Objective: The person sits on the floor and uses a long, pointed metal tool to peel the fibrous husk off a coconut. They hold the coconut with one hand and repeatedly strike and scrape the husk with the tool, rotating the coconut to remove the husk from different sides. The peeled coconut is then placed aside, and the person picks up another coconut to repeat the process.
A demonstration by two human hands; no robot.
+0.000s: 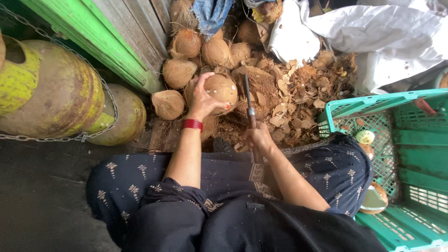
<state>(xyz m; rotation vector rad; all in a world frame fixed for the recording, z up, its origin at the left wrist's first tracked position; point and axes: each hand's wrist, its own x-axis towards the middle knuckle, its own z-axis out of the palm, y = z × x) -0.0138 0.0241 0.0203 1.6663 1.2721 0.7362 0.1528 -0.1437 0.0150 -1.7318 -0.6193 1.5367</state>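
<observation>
My left hand (201,100) grips a brown husked coconut (223,88) from its left side and holds it up above the ground. A red bangle sits on that wrist. My right hand (259,139) is closed round the handle of a long dark knife (248,100), whose blade points up and lies right beside the coconut's right edge. I cannot tell whether the blade touches the shell. My lap in dark patterned cloth fills the lower middle.
A heap of several fibrous coconuts (186,44) lies ahead by a green wooden post (93,32). Husk scraps (298,88) cover the ground. A green plastic crate (406,163) with coconut pieces stands right. Chained yellow-brown gas cylinders (51,88) lie left. White sacks (373,32) are behind.
</observation>
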